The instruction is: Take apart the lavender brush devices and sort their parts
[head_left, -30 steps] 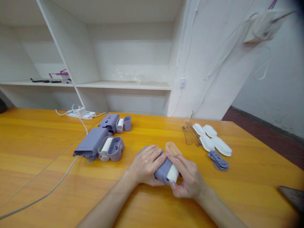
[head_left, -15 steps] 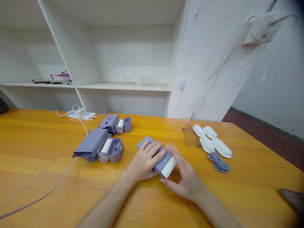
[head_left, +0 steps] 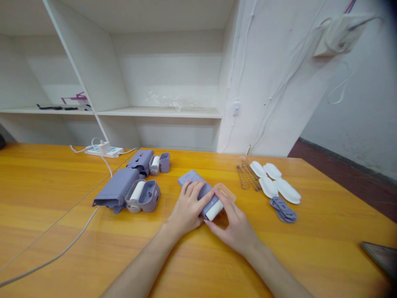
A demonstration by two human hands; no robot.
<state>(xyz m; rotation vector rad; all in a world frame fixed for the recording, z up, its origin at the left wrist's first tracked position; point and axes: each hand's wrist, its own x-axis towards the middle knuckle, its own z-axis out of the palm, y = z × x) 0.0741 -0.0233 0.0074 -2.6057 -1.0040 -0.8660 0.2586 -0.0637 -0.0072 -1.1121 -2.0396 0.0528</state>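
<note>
A lavender lint-roller case [head_left: 192, 182] with a white roller [head_left: 214, 210] at its near end lies on the orange table [head_left: 62, 223]. My left hand [head_left: 187, 209] rests on top of the case with fingers curled over it. My right hand [head_left: 232, 225] lies beside the roller end, fingers stretched toward it and touching it. A translucent peach cap [head_left: 227, 192] sits just behind my right hand.
Two more lavender cases with white rollers [head_left: 130, 192] [head_left: 149, 161] lie to the left. Metal springs [head_left: 246, 176], white oval covers [head_left: 276, 182] and purple flat parts [head_left: 283, 209] lie to the right. A power strip [head_left: 104, 150] and cables run left. A dark phone [head_left: 380, 254] lies at the right edge.
Both hands have pushed the case away from me and laid it flat on the table. My right hand went from wrapping the roller end to lying stretched out beside it.
</note>
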